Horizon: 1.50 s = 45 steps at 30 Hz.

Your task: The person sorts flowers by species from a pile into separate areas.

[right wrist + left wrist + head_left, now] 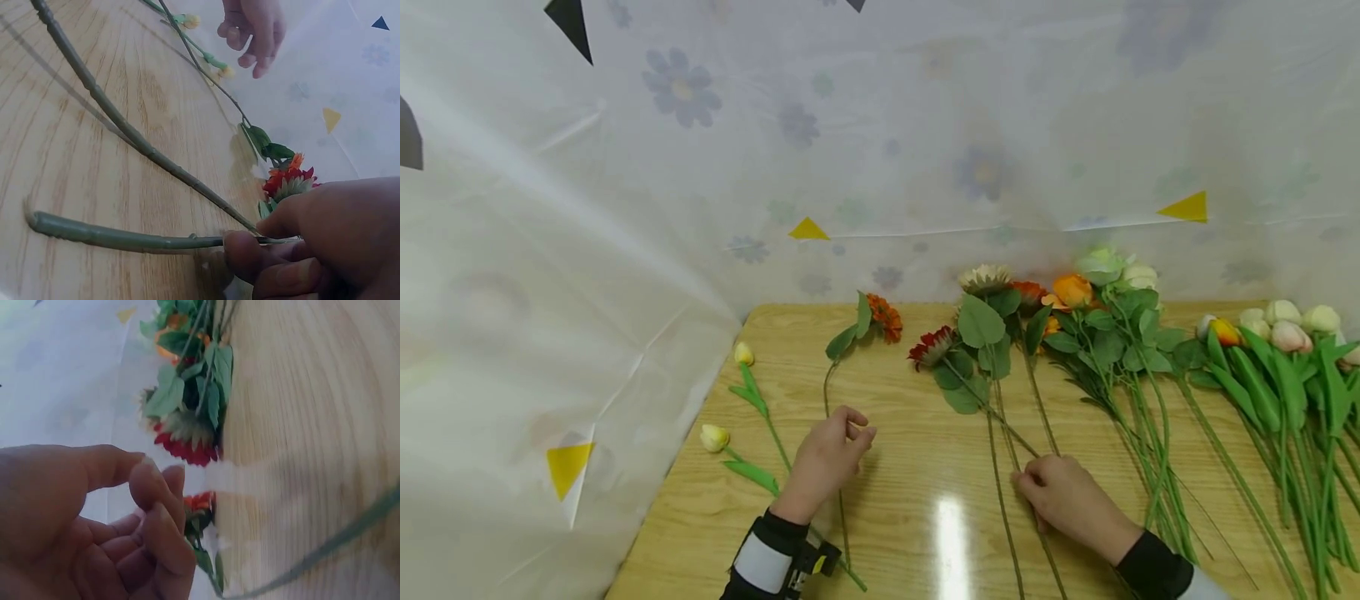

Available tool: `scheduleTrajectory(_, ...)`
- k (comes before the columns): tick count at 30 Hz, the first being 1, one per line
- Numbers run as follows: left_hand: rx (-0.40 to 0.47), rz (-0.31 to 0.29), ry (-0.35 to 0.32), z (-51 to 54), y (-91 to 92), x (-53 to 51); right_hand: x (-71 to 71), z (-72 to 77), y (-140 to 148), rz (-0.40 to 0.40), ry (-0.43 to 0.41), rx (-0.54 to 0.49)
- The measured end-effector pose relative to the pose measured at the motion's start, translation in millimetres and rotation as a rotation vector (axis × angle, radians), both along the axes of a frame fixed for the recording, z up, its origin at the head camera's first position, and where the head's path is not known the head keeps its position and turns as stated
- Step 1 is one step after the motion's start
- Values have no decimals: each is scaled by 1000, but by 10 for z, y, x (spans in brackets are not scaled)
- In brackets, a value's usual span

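My right hand [1071,504] pinches a green stem [125,239] between thumb and forefinger, low over the table. That stem appears to lead up to a dark red daisy-like flower [931,347]. Another stem [156,156] passes close by the fingertips. My left hand [826,457] hovers with loosely bent fingers and nothing between them. Below it lies a single orange flower [885,318] with a long thin stem. To its left are two pale yellow tulips, an upper tulip [744,354] and a lower tulip [715,437], their stems running under the left wrist.
A cream flower [985,278], orange rose [1072,291] and pale green flower [1102,265] lie bunched behind the right hand. Several white and pink tulips [1291,337] fill the right side. The wooden table [910,500] meets a plastic sheet [887,150] at the back and left.
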State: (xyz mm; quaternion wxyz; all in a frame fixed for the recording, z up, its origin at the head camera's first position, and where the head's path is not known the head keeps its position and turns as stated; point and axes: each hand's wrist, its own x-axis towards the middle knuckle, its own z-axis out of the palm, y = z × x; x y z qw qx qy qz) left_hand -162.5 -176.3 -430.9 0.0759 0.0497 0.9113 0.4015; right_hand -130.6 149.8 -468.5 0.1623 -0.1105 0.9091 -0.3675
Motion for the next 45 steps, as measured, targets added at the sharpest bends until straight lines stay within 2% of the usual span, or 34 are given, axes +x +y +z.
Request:
scheduleTrajectory(3, -195, 56, 107, -24, -64, 21, 5, 17, 9, 11, 28, 19)
scheduleTrajectory(5, -354, 97, 169, -55, -101, 41, 17, 36, 13, 6, 39, 35)
scheduleTrajectory(8, -537, 146, 195, -124, -144, 71, 40, 81, 20, -22, 47, 61)
scheduleTrajectory(11, -635, 157, 186, -198, -170, 96, 61, 132, 31, -44, 48, 67)
scheduleTrajectory(14, -647, 139, 223, -254, -186, 98, 74, 172, 44, -44, 43, 55)
scheduleTrajectory(20, -618, 120, 283, -280, -183, 54, 73, 189, 69, -30, 33, 34)
scheduleTrajectory(24, -606, 134, 232, -256, -172, 30, 72, 199, 73, -30, 25, 22)
scheduleTrajectory(28, -585, 139, 151, -236, -159, 12, 86, 205, 78, -36, 18, 12)
scheduleTrajectory(33, -520, 144, 77, -221, -169, -10, 98, 197, 82, -29, 28, -6)
scheduleTrajectory(38, -369, 102, 13, -210, -213, -42, 86, 182, 78, -19, 22, -5)
scheduleTrajectory(45, -71, 26, -65, -155, -211, -95, 89, 174, 82, -2, 27, -33)
